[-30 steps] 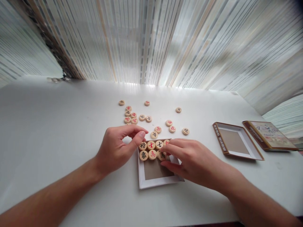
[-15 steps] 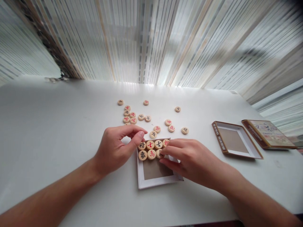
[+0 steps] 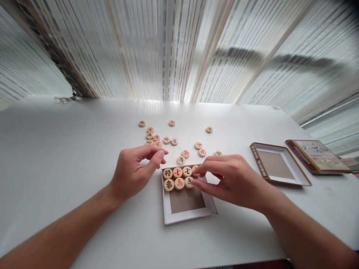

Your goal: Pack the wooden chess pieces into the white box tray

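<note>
In front of me a shallow white-rimmed box tray (image 3: 184, 216) holds two rows of round Chinese chess pieces along its far side. A black-marked horse piece (image 3: 189, 182) ends the nearer row, beside a red horse piece (image 3: 179, 183). My right hand (image 3: 230, 181) hovers over the tray's right side, thumb and fingers apart, thumb tip beside the black horse piece; it partly covers the last piece of the far row. Just left of the tray is my left hand (image 3: 137, 172), loosely curled, with a gap between thumb and forefinger and nothing visible in it.
Loose chess pieces lie scattered beyond the tray, including a red-marked piece (image 3: 185, 153) and a black-marked piece (image 3: 181, 160). To the right sit another open box half (image 3: 280, 182) and a printed box (image 3: 319, 157). Striped curtains (image 3: 179, 48) hang behind the white table (image 3: 56, 149).
My right hand has drawn off the black horse piece, which now shows almost fully in its row, and its fingers have spread. My left hand has shifted slightly left, away from the tray.
</note>
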### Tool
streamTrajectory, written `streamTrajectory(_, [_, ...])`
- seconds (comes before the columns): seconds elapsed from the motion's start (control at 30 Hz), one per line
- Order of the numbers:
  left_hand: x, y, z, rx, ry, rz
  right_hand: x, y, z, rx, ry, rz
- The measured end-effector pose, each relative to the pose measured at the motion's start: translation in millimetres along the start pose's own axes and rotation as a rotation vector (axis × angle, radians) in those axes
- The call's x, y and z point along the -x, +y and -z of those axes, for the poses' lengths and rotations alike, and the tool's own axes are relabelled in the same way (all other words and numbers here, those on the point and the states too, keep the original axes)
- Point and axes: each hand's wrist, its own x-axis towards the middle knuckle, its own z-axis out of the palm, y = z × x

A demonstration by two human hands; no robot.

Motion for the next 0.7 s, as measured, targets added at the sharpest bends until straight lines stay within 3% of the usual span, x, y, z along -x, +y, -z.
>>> streamTrajectory(0.17, [-11.2,-6.9,9.2,-0.039,0.088,0.050,-6.9,17.2,-2.4,-0.038,0.322,-0.159])
streamTrajectory(0.27, [-16.6,-10.8,13.5,-0.070,0.121,0.067,-9.3,30.7,-10.5,-0.078,0.441,-0.278])
streamTrajectory(0.47, [-20.2,-18.7,14.8,-0.089,0.158,0.071,-10.9,52.0,-23.6,-0.192,0.492,-0.343])
streamTrajectory(0.7, [-17.6,-21.6,15.2,-0.102,0.142,0.074,-10.7,55.7,-24.1,-0.209,0.496,-0.350])
